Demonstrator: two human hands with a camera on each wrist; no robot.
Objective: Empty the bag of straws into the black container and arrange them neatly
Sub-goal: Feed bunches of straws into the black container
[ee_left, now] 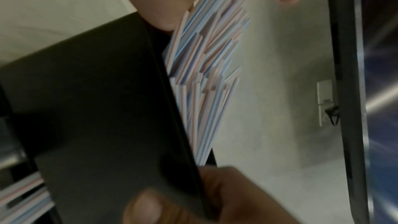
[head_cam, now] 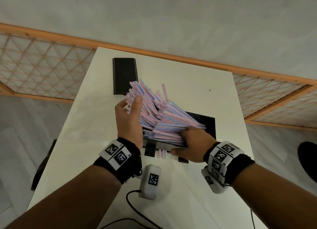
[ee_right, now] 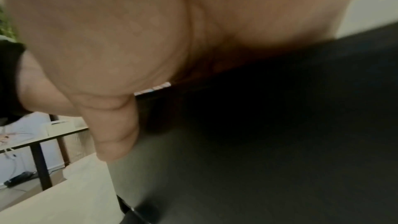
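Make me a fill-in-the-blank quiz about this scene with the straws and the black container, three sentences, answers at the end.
1. The striped straws fan out of a container whose colour is ____.
2. The left hand presses against the straw pile's ____ side.
3. A few stray straws lie on the white ____, between the container's feet.

Missing words: black; left; table

dim, soft indoor light; both wrist views blurred, head view bowed at edges.

text: none legible | wrist bands [head_cam: 116,153]: coded square markers only
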